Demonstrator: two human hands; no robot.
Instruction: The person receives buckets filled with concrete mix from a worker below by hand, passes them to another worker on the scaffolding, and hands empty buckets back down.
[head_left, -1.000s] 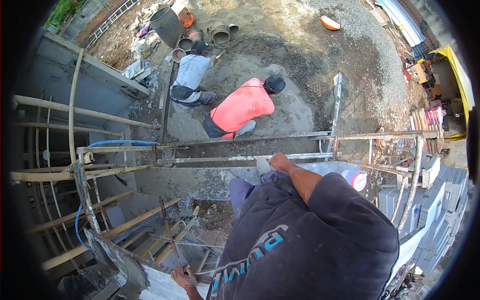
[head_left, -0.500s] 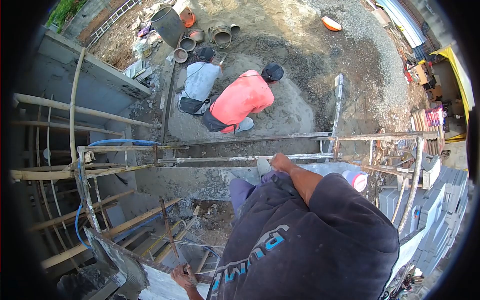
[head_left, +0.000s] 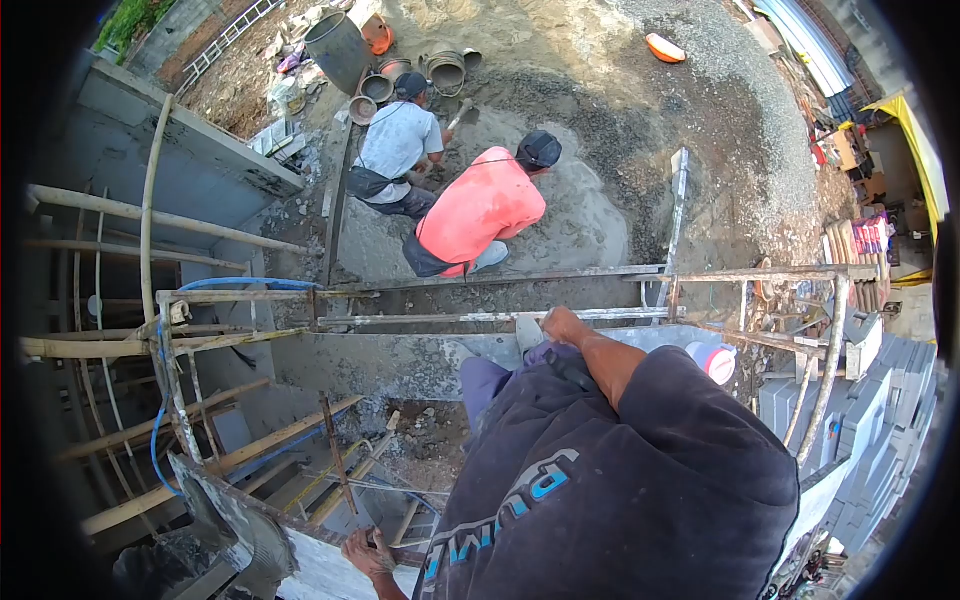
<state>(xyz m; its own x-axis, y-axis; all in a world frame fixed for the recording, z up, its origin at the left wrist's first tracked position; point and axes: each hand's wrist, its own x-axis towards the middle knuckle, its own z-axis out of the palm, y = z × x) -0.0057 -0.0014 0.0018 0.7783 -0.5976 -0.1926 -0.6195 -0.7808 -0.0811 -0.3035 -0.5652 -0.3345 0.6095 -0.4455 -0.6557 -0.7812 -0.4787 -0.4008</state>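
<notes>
Rail: pale bar runs straight across ahead of you, with a second bar just beyond it, so only a narrow strip between the two.
Ledge: grey concrete ledge follows the near side of the rail; your shoe is right up by it.
Pit: below the ledge it drops to rubble and planks, so mind that edge.
Poles: left of the picture is pretty cramped, poles criss-crossing and a blue hose looping round the frame corner.
Blocks: on the picture's right there's a stack of grey blocks, plus a white jug near your sleeve.
Yard: way more room past the bars, with gravel stretching out and two co-workers in pink and white crouched on the wet concrete.
Right grip: your right grip is on the rail, just beside the shoe. Fingers look curled, but can't tell if they're wrapped round it.
Left grip: your left grip is low down at the pale wall, just below the end of a rusty rod. Fingers look bent; can't tell if they're grasping anything.
</notes>
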